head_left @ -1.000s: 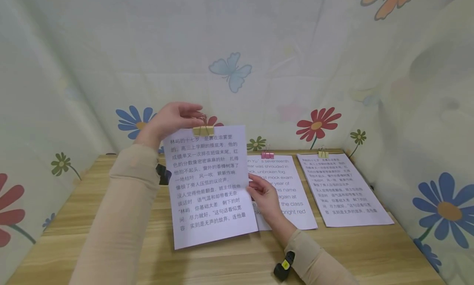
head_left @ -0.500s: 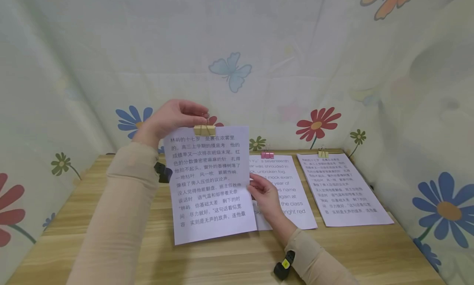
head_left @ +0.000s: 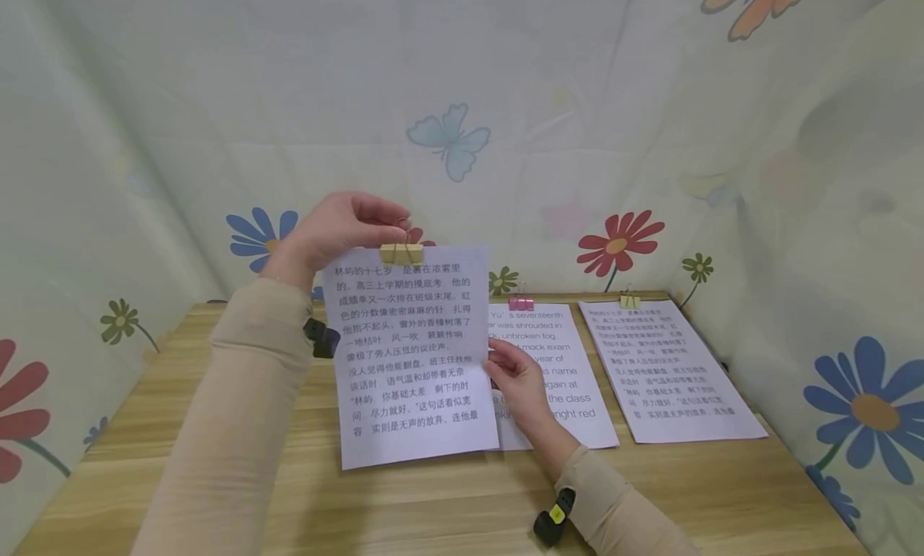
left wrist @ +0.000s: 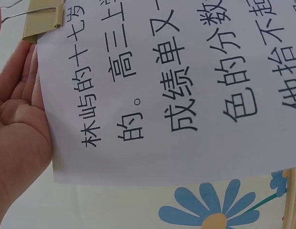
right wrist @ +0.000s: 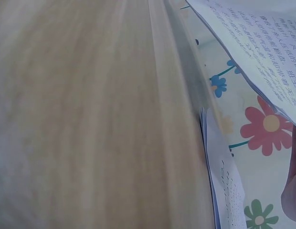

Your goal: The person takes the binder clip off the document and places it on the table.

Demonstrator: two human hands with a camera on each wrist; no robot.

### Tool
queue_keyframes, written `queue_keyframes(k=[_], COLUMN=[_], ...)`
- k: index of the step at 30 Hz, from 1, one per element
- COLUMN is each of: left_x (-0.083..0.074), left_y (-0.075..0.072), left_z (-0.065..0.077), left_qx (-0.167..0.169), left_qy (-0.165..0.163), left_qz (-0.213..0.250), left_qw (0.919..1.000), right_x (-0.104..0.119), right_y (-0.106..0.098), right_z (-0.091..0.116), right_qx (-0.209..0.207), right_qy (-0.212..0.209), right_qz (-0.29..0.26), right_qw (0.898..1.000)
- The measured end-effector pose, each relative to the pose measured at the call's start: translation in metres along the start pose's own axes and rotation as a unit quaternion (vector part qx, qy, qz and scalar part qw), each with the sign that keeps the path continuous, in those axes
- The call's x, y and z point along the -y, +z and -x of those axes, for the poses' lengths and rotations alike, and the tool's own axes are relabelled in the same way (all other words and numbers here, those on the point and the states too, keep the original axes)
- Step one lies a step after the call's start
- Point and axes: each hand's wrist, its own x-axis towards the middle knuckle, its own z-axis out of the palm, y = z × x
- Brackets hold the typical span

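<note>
A printed paper (head_left: 415,355) with large Chinese characters is held up, facing me, in the middle of the head view. A yellow binder clip (head_left: 401,254) grips its top edge. My left hand (head_left: 339,229) pinches the clip's wire handles from the left. Close up in the left wrist view, the palm (left wrist: 21,133) lies beside the paper's top edge. Partway down the right side, my right hand (head_left: 521,383) pinches the paper's edge between thumb and fingers. Only a sliver of the right hand shows in the right wrist view.
On the wooden table (head_left: 404,516) lies an English-printed paper (head_left: 556,434) with a pink binder clip (head_left: 521,303), partly covered by the held paper. Farther right lies a Chinese-printed paper (head_left: 671,379) with a yellow clip (head_left: 630,298). Flowered cloth (head_left: 462,75) walls the table's back and sides.
The held paper has risen slightly and shifted a little right, with my left hand and the clip moving right too. My right hand has stayed nearly in place at the paper's edge.
</note>
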Motion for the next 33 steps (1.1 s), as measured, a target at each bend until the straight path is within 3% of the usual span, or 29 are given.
queue_keyframes(k=[10, 22, 27, 33], left_x=[0.0000, -0.0010, -0.0017, 0.0044], left_y=[0.0014, 0.0004, -0.0015, -0.0031], left_z=[-0.0012, -0.0021, -0.0013, 0.0053], left_qx=[-0.035, -0.095, -0.090, -0.070], left_qy=[0.006, 0.043, 0.069, 0.051], left_qz=[-0.029, -0.008, 0.027, 0.040], left_qw=[0.9989, 0.9945, 0.9932, 0.9954], right_x=[-0.0001, -0.0008, -0.0047, -0.0072], right_y=[0.0009, 0.0009, 0.0011, 0.0013], right_z=[-0.0011, -0.0005, -0.0042, -0.0072], right_qx=[-0.002, -0.006, -0.012, -0.018], right_qy=[0.001, 0.033, 0.046, 0.079], right_qz=[-0.009, 0.004, -0.006, -0.017], right_qw=[1.000, 0.999, 0.999, 0.997])
